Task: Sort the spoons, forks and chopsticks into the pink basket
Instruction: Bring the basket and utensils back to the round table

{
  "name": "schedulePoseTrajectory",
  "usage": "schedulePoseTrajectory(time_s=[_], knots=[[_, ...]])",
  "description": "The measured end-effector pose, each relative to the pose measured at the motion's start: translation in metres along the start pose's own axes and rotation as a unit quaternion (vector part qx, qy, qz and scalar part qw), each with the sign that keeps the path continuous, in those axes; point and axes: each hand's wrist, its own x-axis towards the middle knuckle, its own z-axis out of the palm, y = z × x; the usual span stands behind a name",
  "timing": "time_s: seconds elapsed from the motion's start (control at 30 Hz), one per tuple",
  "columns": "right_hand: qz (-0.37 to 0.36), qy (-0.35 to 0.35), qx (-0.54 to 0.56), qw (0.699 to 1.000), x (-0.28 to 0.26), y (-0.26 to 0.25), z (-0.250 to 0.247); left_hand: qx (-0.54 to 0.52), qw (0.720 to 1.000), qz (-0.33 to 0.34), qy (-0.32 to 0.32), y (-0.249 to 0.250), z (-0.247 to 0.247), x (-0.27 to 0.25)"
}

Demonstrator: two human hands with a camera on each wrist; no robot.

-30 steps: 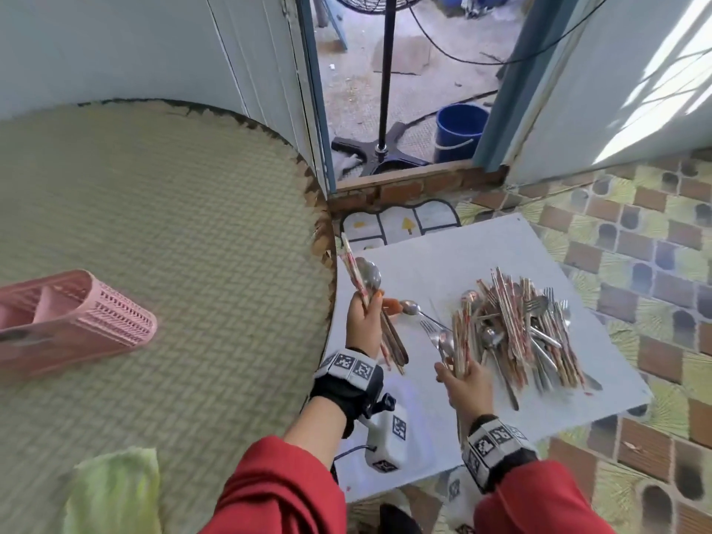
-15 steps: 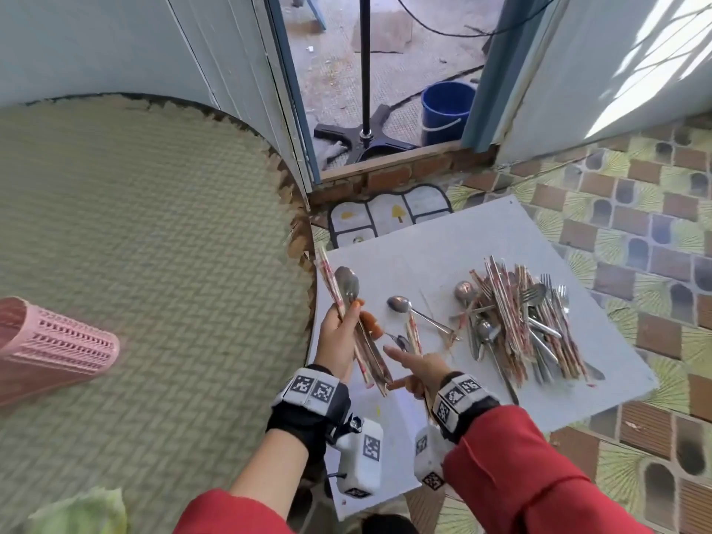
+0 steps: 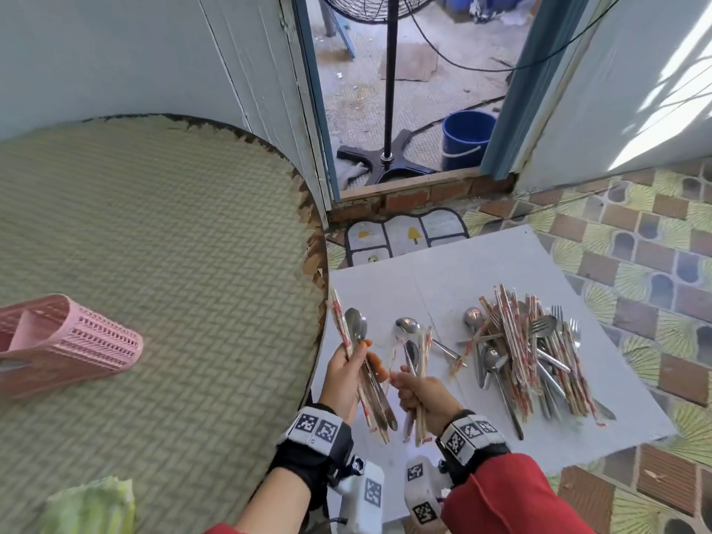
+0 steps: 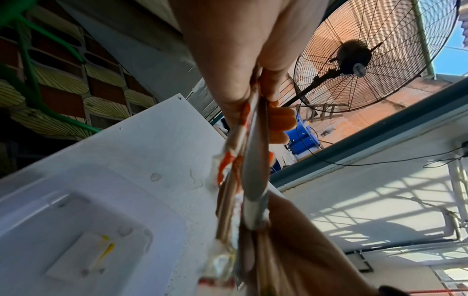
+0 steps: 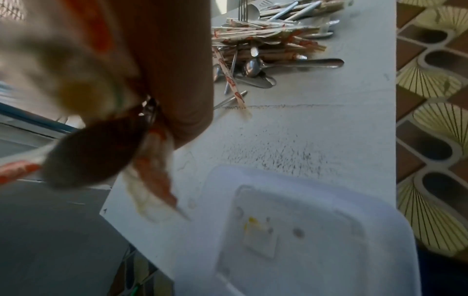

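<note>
My left hand (image 3: pixel 358 356) grips a bundle of paper-wrapped chopsticks and a spoon (image 3: pixel 356 329), upright over the white board's (image 3: pixel 443 279) left edge. Right beside it, my right hand (image 3: pixel 408 383) grips a few wrapped chopsticks and a spoon (image 3: pixel 422 352). A pile of spoons, forks and wrapped chopsticks (image 3: pixel 531 352) lies on the board's right half, with one loose spoon (image 3: pixel 407 325) near the middle. The pink basket (image 3: pixel 69 341) lies on the woven mat (image 3: pixel 173 244) at far left. The left wrist view shows the bundle (image 4: pixel 250 170) between my fingers (image 4: pixel 235 84); the right wrist view is blurred, with the pile (image 5: pixel 266 46) behind.
A doorway ahead holds a standing fan's base (image 3: pixel 385 159) and a blue bucket (image 3: pixel 464 138). A small doormat (image 3: pixel 404 235) lies beyond the board. Patterned floor tiles (image 3: pixel 655 264) surround the board on the right. A green cloth (image 3: pixel 88 506) lies at bottom left.
My right hand has come left from the pile to beside my left hand, carrying chopsticks and a spoon. My left hand has kept its bundle.
</note>
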Motion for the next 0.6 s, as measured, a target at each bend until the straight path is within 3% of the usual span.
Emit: schedulePoseTrajectory(time_s=[0.23, 0.3, 0.47, 0.6], knots=[[-0.044, -0.024, 0.124, 0.991, -0.032, 0.000, 0.021, -0.042, 0.998, -0.030, 0.020, -0.005, -0.001, -0.025], [-0.072, -0.037, 0.092, 0.992, -0.046, -0.003, 0.031, -0.069, 0.997, -0.028, 0.016, 0.001, -0.005, -0.036], [-0.156, 0.054, 0.043, 0.985, -0.059, -0.008, 0.047, -0.096, 0.994, -0.011, 0.048, 0.017, -0.018, -0.057], [-0.190, 0.048, -0.040, 0.980, -0.077, -0.008, 0.064, -0.059, 0.996, 0.017, 0.061, 0.032, -0.047, -0.071]])
